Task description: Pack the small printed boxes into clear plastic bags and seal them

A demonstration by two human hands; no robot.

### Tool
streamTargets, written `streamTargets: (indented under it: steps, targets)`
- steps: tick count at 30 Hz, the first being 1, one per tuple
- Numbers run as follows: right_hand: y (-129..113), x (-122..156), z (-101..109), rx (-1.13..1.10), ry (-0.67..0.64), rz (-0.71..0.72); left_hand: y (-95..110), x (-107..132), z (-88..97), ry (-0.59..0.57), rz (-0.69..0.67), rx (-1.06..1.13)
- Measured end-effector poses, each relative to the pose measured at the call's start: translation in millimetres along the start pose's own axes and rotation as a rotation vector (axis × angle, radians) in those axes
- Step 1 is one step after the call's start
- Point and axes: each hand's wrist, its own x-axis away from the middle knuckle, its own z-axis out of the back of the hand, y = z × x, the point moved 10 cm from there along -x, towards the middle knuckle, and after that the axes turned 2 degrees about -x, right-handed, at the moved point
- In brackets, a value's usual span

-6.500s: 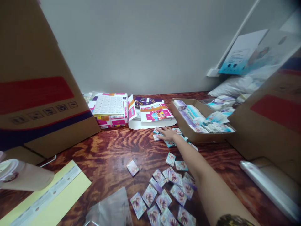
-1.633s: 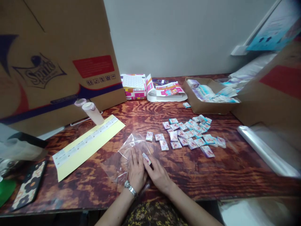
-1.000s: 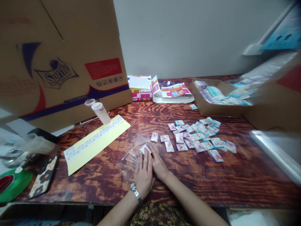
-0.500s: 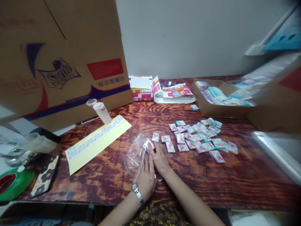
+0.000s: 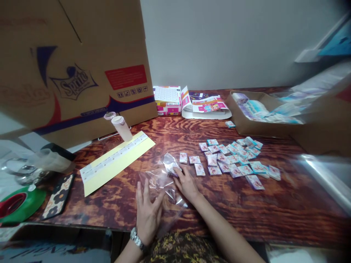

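Observation:
A clear plastic film (image 5: 170, 191) lies crumpled and shiny on the table in front of me. My left hand (image 5: 148, 212), with a watch at its wrist, rests on the film's left part, fingers and thumb apart. My right hand (image 5: 188, 185) grips a small printed box (image 5: 171, 167) at the film's far edge; film partly covers it, and its underside is hidden. Just beyond my right fingers lie loose small boxes (image 5: 194, 160). A larger cluster of the same white, purple and blue boxes (image 5: 233, 158) spreads to the right.
A Sprite carton (image 5: 123, 106) stands back left. Before it are a bottle (image 5: 122, 128) and a yellow sheet (image 5: 120, 162). Green tape (image 5: 35, 201) and a flower-patterned phone (image 5: 59, 197) lie at left. Back right stands an open box (image 5: 257, 129) of packets. A plastic roll (image 5: 320, 182) lies at right.
My left hand has moved left and nearer to me, away from my right hand, and its fingers have spread. The film is now stretched out more toward me. My right hand stays at the box.

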Motion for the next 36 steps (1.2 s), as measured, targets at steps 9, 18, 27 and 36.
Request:
streamTargets:
  steps: [9, 18, 27, 36]
  targets:
    - [-5.1, -4.8, 1.4, 0.142, 0.03, -0.026, -33.7, 19.4, -32.7, -0.151, 0.235, 0.294]
    - [-13.4, 1.2, 1.3, 0.525, -0.15, -0.013, -6.4, 13.5, -23.2, -0.113, 0.097, 0.301]
    - [-5.5, -0.1, 8.9, 0.479, -0.215, -0.03, 12.5, 9.3, -15.8, -0.139, 0.024, 0.283]
    - [-35.0, 6.8, -22.7, 0.172, -0.414, -0.049, 22.3, 12.0, -13.9, -0.127, -0.042, 0.241]
